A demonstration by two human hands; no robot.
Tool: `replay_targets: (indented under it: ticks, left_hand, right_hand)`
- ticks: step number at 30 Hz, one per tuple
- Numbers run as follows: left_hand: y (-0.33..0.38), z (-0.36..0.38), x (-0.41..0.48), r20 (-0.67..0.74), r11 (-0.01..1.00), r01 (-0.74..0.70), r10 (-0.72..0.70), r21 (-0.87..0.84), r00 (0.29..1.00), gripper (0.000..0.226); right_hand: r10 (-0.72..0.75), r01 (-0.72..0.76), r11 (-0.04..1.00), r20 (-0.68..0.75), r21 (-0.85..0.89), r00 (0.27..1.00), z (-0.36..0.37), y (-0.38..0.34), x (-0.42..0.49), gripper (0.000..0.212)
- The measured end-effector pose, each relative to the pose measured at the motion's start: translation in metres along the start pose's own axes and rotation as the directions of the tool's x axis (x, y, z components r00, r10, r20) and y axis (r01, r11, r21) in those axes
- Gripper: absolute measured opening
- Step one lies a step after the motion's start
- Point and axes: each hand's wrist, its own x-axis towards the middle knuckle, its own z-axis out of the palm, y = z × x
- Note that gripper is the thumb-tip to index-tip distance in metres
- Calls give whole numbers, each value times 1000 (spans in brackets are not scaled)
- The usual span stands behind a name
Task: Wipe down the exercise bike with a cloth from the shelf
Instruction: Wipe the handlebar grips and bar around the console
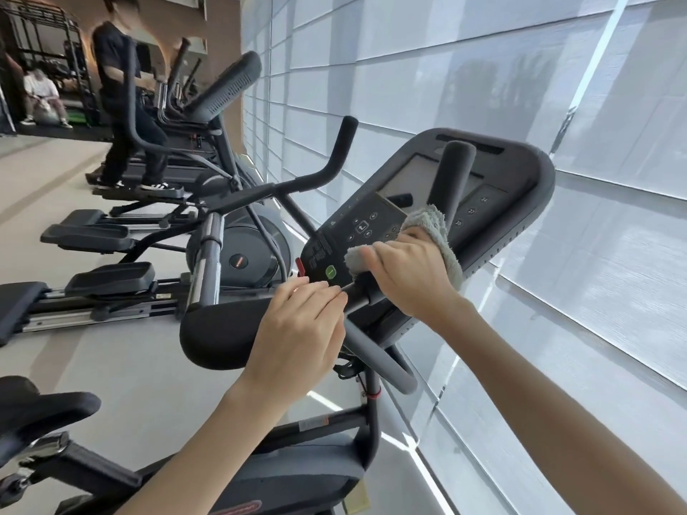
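The exercise bike's dark console (pixel 520 187) tilts up in front of me, with a button panel (pixel 357 232) and a green button (pixel 330 272). My right hand (pixel 409 276) grips a grey cloth (pixel 438 236) and presses it against the lower console, by the upright handlebar post (pixel 451 180). My left hand (pixel 301 328) rests on the handlebar (pixel 375 354) just below the console, fingers lying over the bar. The padded left end of the handlebar (pixel 219 332) juts out beside it. The bike's frame (pixel 316 473) and saddle (pixel 41 410) sit below.
A row of elliptical machines (pixel 230 217) stands to the left. A person in black stands on one (pixel 122 105); another sits far back. White window blinds (pixel 557 87) run along the right. Pale floor (pixel 111 366) lies left of the bike.
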Motion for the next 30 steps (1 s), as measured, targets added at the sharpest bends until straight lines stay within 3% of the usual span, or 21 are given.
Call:
replay_targets:
  ticks: [4, 8, 10, 12, 14, 16, 18, 19, 22, 25, 30]
  left_hand:
    - [-13, -4, 2, 20, 995, -80, 82, -64, 996, 24]
    - [-36, -13, 0, 7, 986, -112, 114, -126, 993, 27]
    - [-46, -17, -3, -3, 981, -117, 118, -152, 993, 28]
    - [-53, -20, -4, -5, 976, -122, 123, -178, 992, 30]
    - [-58, -22, -4, 12, 970, -122, 127, -209, 992, 33]
    - [-63, -25, -5, 24, 965, -123, 132, -231, 991, 34]
    - [-69, -26, -7, 31, 959, -122, 134, -255, 991, 34]
    - [-72, -27, -9, 33, 955, -125, 138, -268, 990, 34]
    - [-79, -28, -13, 40, 947, -137, 155, -291, 987, 35]
    - [-83, -30, -18, 40, 935, -140, 162, -324, 986, 38]
    - [-89, -34, -22, 19, 917, -145, 163, -372, 986, 47]
  right_hand:
    - [197, -208, 970, 100, 123, 975, 0, -27, -4, 55]
    - [199, -220, 950, 112, 221, 974, -10, -34, 1, 54]
    - [153, -146, 987, -125, 65, 980, -20, -24, 8, 48]
    - [53, -120, 976, -340, -180, 939, -28, -6, 22, 35]
    - [7, -113, 924, -279, -366, 960, -31, 12, 36, 31]
    - [55, -44, 898, 14, -438, 998, -28, 20, 38, 38]
    - [110, -12, 921, 232, -390, 967, -19, 18, 26, 40]
    - [134, -29, 932, 268, -361, 954, -14, 15, 18, 41]
    - [286, -241, 950, 243, -199, 927, -2, -6, 5, 49]
    - [435, -444, 896, 232, -15, 870, 2, -36, 2, 50]
    - [356, -373, 920, 141, 118, 924, 3, -94, -11, 43]
